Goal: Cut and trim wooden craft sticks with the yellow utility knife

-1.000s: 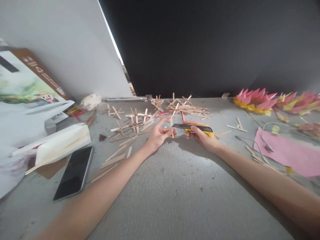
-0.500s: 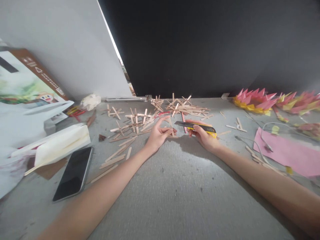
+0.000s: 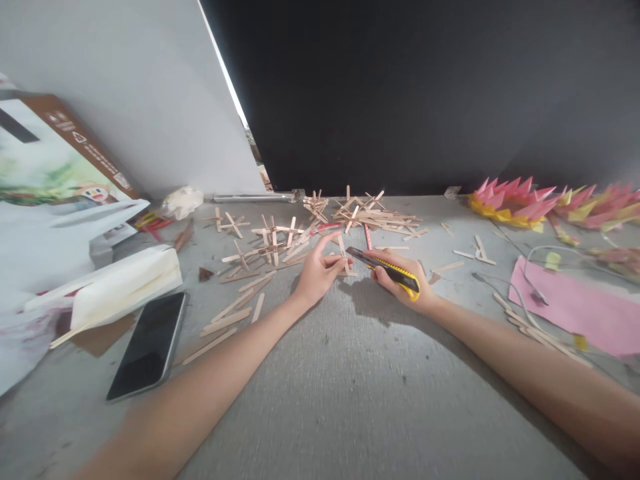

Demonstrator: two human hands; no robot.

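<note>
In my right hand (image 3: pixel 404 279) is a yellow and black utility knife (image 3: pixel 395 272), its tip pointing left toward my other hand. My left hand (image 3: pixel 320 270) pinches a wooden craft stick (image 3: pixel 343 248) between thumb and fingers, with the index finger stretched out above. That stick stands roughly upright and seems to cross another lying near the surface. The knife's tip is close to the left fingertips; whether it touches the stick I cannot tell. Just behind the knife lies a red and white striped strip (image 3: pixel 368 237). Crossed-stick pieces (image 3: pixel 274 241) stand behind my left hand.
A pile of loose craft sticks (image 3: pixel 387 219) lies at the back by the black panel (image 3: pixel 400 100). To the left are a phone (image 3: pixel 147 347) and a paper bag (image 3: pixel 65 147). Rightward lie pink paper (image 3: pixel 575 307), a cable (image 3: pixel 530 293) and pink-yellow paper crowns (image 3: pixel 515 203).
My right hand has turned the knife so its handle slopes down to the right, and brought the tip slightly left and lower. My left hand has barely moved.
</note>
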